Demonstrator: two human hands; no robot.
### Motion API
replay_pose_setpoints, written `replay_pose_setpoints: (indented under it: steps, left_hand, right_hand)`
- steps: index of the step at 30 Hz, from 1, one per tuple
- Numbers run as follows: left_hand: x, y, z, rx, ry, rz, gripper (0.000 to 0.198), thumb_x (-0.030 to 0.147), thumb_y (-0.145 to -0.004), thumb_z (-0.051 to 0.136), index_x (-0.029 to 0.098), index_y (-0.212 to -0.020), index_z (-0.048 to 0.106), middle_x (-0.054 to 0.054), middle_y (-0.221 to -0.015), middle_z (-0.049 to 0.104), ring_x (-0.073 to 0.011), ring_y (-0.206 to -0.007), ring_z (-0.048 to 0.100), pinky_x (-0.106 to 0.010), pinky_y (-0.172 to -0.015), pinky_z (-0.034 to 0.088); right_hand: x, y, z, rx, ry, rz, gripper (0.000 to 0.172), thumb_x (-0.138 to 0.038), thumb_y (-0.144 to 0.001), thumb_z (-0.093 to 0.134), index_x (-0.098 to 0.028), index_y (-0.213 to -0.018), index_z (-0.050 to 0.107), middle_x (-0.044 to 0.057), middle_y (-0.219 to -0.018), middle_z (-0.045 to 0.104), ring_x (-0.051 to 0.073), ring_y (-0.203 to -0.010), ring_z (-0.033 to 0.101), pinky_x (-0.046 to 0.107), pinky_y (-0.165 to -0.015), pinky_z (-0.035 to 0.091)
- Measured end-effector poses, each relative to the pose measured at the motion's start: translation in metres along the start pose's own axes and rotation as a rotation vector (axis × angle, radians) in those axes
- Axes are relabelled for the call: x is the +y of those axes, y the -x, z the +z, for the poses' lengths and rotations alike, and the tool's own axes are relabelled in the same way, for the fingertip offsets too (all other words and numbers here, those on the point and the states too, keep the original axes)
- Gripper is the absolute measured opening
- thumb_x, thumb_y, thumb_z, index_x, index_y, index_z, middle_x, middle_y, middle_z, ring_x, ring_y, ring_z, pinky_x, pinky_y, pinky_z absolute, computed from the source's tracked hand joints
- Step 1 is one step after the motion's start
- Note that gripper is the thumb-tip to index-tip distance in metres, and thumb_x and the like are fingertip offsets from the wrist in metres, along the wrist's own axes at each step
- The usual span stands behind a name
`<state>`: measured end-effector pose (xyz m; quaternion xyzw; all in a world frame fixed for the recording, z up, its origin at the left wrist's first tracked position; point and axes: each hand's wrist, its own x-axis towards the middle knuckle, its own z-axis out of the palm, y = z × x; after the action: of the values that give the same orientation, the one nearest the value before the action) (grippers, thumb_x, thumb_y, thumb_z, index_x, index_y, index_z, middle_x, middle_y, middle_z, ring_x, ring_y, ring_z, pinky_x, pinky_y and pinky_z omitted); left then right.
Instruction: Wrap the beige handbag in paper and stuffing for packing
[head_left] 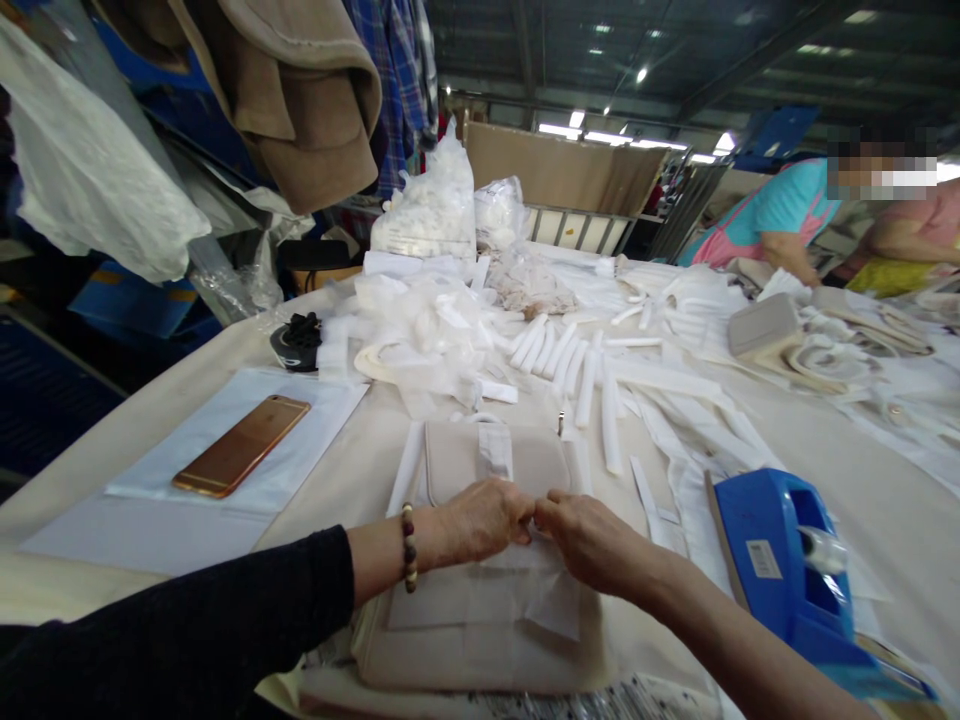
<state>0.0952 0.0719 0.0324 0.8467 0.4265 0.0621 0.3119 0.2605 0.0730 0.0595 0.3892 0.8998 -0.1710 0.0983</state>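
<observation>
A beige handbag (480, 660) lies flat in front of me, its flap (454, 460) partly covered by a strip of white wrapping (495, 450). Thin white tissue paper (435, 598) lies across its lower front. Over the middle of the bag, my left hand (484, 520) has its fingers closed. My right hand (589, 535) is pinched shut directly beside it, the fingertips of both nearly touching. Whatever is between the fingers is too small or hidden to make out.
At right stands a blue tape dispenser (780, 560). A phone (244, 445) rests on white sheets at left. White rolled strips (555, 355), crumpled wrapping (427, 330) and a black tape roll (296, 342) lie beyond the bag. A co-worker (787, 215) leans over the table at far right.
</observation>
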Motion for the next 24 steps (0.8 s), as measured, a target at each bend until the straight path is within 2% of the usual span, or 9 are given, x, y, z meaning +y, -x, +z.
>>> replay_pose_setpoints:
  steps: [3,10,16,21,24]
  left_hand:
    - [-0.002,0.001,-0.003,0.012,-0.021,0.031,0.015,0.015,-0.073,0.070,0.010,-0.087,0.067,-0.007,-0.082,0.069,-0.0147,-0.076,0.057,-0.020,-0.065,0.038]
    - [-0.003,0.009,-0.009,0.034,-0.083,0.069,0.007,0.016,-0.076,0.068,0.011,-0.074,0.064,-0.004,-0.073,0.064,-0.0130,-0.068,0.055,-0.019,-0.060,0.036]
    - [-0.011,0.008,0.000,0.039,-0.115,0.146,0.010,0.014,-0.079,0.064,0.012,-0.070,0.060,-0.003,-0.070,0.061,-0.0127,-0.068,0.053,-0.020,-0.061,0.037]
    - [-0.016,0.010,0.009,0.054,-0.130,0.184,0.012,0.016,-0.085,0.055,0.012,-0.074,0.059,-0.003,-0.070,0.060,-0.0128,-0.065,0.051,-0.022,-0.059,0.036]
    - [-0.018,0.012,0.012,0.051,-0.119,0.192,0.010,0.015,-0.086,0.052,0.012,-0.079,0.060,-0.004,-0.074,0.061,-0.0133,-0.067,0.052,-0.023,-0.059,0.036]
  right_hand:
    - [0.000,0.003,-0.001,0.013,0.024,-0.003,0.032,0.003,-0.076,0.039,-0.011,-0.092,0.062,0.012,-0.087,0.064,0.018,-0.071,0.061,0.026,-0.061,0.036]
    - [0.001,0.006,-0.006,-0.011,0.025,0.013,0.029,0.004,-0.072,0.040,-0.011,-0.083,0.063,0.012,-0.085,0.064,0.017,-0.068,0.059,0.025,-0.060,0.036]
    - [0.002,0.001,-0.002,-0.027,-0.016,0.055,0.027,0.004,-0.069,0.042,-0.012,-0.076,0.062,0.010,-0.079,0.064,0.015,-0.067,0.056,0.023,-0.060,0.035]
    - [-0.004,0.005,-0.009,-0.024,-0.054,0.089,0.022,-0.005,-0.079,0.042,-0.013,-0.076,0.062,0.008,-0.079,0.063,0.015,-0.069,0.056,0.024,-0.063,0.036]
    - [-0.009,0.004,-0.009,-0.013,-0.105,0.112,0.014,-0.019,-0.080,0.052,-0.017,-0.085,0.064,0.005,-0.084,0.064,0.017,-0.075,0.059,0.025,-0.066,0.036]
